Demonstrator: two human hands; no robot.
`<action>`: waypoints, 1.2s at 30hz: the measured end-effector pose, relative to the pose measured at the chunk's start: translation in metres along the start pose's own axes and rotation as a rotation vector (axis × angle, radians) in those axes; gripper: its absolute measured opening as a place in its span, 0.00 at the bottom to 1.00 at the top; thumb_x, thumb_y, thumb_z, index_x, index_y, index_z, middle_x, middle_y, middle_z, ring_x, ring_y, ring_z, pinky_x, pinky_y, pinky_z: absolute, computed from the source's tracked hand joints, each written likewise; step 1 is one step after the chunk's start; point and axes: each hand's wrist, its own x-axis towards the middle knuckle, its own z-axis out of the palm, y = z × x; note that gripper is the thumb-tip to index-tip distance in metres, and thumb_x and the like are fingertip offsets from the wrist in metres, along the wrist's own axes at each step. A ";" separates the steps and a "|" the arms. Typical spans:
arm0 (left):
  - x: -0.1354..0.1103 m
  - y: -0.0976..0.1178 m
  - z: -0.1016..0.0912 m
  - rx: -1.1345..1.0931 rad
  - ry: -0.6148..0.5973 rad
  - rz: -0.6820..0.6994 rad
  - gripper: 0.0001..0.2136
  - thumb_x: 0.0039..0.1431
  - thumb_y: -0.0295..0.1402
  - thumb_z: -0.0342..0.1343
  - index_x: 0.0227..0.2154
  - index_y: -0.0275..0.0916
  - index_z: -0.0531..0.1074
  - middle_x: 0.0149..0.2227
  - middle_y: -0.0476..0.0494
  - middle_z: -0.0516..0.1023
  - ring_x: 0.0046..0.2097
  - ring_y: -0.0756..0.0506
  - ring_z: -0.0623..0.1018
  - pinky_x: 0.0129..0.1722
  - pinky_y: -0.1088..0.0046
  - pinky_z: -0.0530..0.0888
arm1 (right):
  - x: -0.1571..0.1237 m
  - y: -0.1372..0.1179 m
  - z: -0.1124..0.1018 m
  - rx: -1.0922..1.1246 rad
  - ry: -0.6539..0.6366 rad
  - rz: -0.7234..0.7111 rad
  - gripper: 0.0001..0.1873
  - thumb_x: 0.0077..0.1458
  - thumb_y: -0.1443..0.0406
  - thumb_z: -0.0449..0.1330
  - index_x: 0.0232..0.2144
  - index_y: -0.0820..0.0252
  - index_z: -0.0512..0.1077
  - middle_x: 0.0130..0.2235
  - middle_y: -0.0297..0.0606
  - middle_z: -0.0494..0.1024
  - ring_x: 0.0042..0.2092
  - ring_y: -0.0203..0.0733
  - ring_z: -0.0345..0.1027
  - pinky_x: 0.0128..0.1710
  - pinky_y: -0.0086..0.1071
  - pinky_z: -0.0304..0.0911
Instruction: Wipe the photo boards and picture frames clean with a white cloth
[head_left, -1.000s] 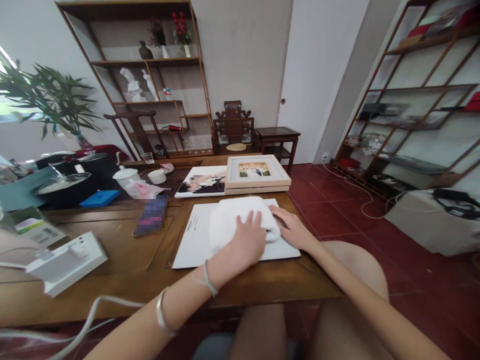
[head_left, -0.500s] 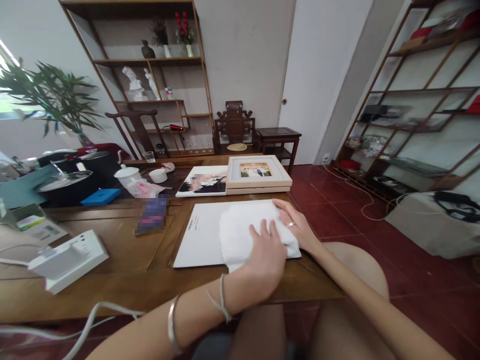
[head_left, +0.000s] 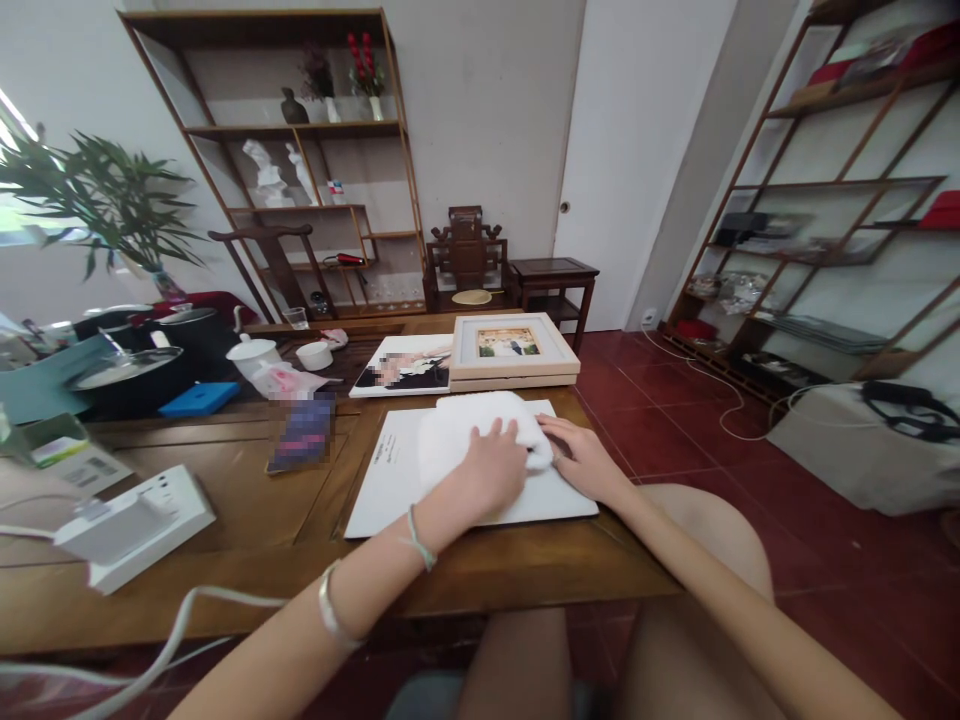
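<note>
A folded white cloth (head_left: pixel 465 415) lies on a flat white board (head_left: pixel 382 500) near the front edge of the table. My left hand (head_left: pixel 495 470) is pressed onto the cloth, its fingers bent over the top and the cloth bunched beneath them. On the board's right side rests my right hand (head_left: pixel 585 458), fingers stretched out and thumb apart, holding the board's edge region down flat. Its fingertips are close to the cloth's right end. Small dark printing shows on the left part of the board. The cloth and my left hand cover the board's middle.
Behind the board lie a photo print (head_left: pixel 405 365) and a light wooden picture frame (head_left: pixel 517 375). To the left are a blurred purple packet (head_left: pixel 301 432), a white power strip (head_left: pixel 142 520), a blue box (head_left: pixel 199 397), a lidded pan (head_left: pixel 127 370) and a white cup (head_left: pixel 315 355).
My left hand has moved left and away from me, carrying the cloth across the board. My right hand has come off the cloth and now lies on the board's right side.
</note>
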 end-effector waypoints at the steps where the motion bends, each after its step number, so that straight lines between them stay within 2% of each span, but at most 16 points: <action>1: 0.009 -0.007 -0.002 -0.019 0.014 0.019 0.13 0.63 0.32 0.46 0.42 0.32 0.72 0.56 0.30 0.66 0.58 0.33 0.63 0.52 0.50 0.63 | 0.000 -0.001 -0.001 0.000 -0.007 -0.012 0.21 0.51 0.72 0.51 0.46 0.56 0.73 0.50 0.42 0.75 0.54 0.49 0.65 0.54 0.46 0.60; 5: 0.037 -0.021 -0.009 -0.113 0.062 0.116 0.20 0.68 0.37 0.34 0.40 0.35 0.71 0.45 0.41 0.76 0.47 0.45 0.73 0.47 0.70 0.68 | 0.000 -0.003 -0.002 -0.014 -0.019 -0.006 0.20 0.51 0.72 0.51 0.46 0.57 0.71 0.46 0.43 0.76 0.48 0.49 0.70 0.48 0.43 0.64; 8: 0.045 -0.022 -0.009 -0.145 0.081 0.154 0.24 0.68 0.40 0.31 0.36 0.35 0.71 0.39 0.43 0.77 0.41 0.48 0.75 0.41 0.76 0.69 | 0.000 -0.002 -0.001 -0.038 -0.013 0.022 0.17 0.52 0.71 0.52 0.43 0.59 0.72 0.44 0.45 0.76 0.45 0.49 0.71 0.46 0.42 0.65; 12: 0.041 -0.025 -0.002 -0.095 0.098 0.128 0.21 0.67 0.39 0.35 0.38 0.35 0.72 0.41 0.40 0.77 0.43 0.44 0.74 0.43 0.71 0.68 | 0.000 -0.002 -0.002 -0.005 -0.026 -0.003 0.19 0.52 0.71 0.51 0.45 0.55 0.72 0.46 0.41 0.76 0.47 0.48 0.70 0.48 0.42 0.64; 17: 0.030 -0.027 0.012 0.037 0.100 0.050 0.14 0.64 0.30 0.42 0.44 0.35 0.71 0.54 0.36 0.69 0.58 0.38 0.63 0.55 0.57 0.60 | 0.000 -0.002 -0.001 -0.006 -0.004 0.001 0.21 0.52 0.71 0.52 0.47 0.54 0.72 0.50 0.40 0.74 0.54 0.49 0.66 0.55 0.46 0.60; 21: 0.003 -0.003 0.017 0.102 0.050 0.012 0.14 0.58 0.26 0.47 0.44 0.31 0.72 0.61 0.29 0.58 0.61 0.32 0.57 0.55 0.48 0.58 | -0.001 0.002 0.001 -0.009 -0.013 0.018 0.22 0.48 0.72 0.52 0.46 0.58 0.73 0.50 0.44 0.74 0.55 0.51 0.65 0.55 0.47 0.59; 25: -0.042 0.029 0.013 0.141 -0.091 0.105 0.14 0.55 0.27 0.50 0.43 0.32 0.74 0.61 0.28 0.58 0.60 0.29 0.60 0.53 0.46 0.61 | -0.002 0.005 0.002 0.019 -0.012 0.035 0.24 0.45 0.74 0.51 0.45 0.60 0.74 0.51 0.44 0.74 0.56 0.51 0.64 0.57 0.48 0.58; 28: -0.057 0.035 0.009 0.135 -0.114 0.163 0.16 0.55 0.26 0.48 0.45 0.31 0.73 0.62 0.28 0.57 0.61 0.30 0.59 0.54 0.48 0.62 | -0.002 0.006 0.002 0.039 -0.004 0.033 0.24 0.47 0.74 0.50 0.45 0.58 0.74 0.51 0.42 0.74 0.56 0.49 0.64 0.57 0.48 0.57; 30: -0.051 0.028 0.009 0.125 -0.090 0.144 0.16 0.56 0.25 0.47 0.45 0.32 0.73 0.62 0.31 0.57 0.61 0.32 0.59 0.54 0.50 0.62 | -0.002 0.006 0.002 0.028 -0.015 0.032 0.23 0.47 0.73 0.50 0.46 0.59 0.73 0.52 0.44 0.74 0.56 0.50 0.64 0.57 0.48 0.57; 33: -0.024 0.004 0.014 0.137 0.000 0.073 0.15 0.58 0.26 0.47 0.46 0.34 0.73 0.62 0.33 0.57 0.62 0.33 0.58 0.56 0.50 0.61 | -0.001 0.004 0.001 -0.005 -0.024 0.033 0.22 0.49 0.72 0.50 0.46 0.61 0.73 0.52 0.47 0.73 0.56 0.51 0.64 0.56 0.49 0.58; 36: 0.002 -0.021 0.017 0.142 0.068 0.053 0.16 0.62 0.33 0.46 0.50 0.36 0.69 0.64 0.36 0.54 0.63 0.36 0.55 0.59 0.53 0.57 | -0.001 0.002 0.001 -0.029 -0.015 0.031 0.19 0.52 0.70 0.51 0.45 0.61 0.73 0.51 0.46 0.73 0.55 0.51 0.65 0.56 0.48 0.59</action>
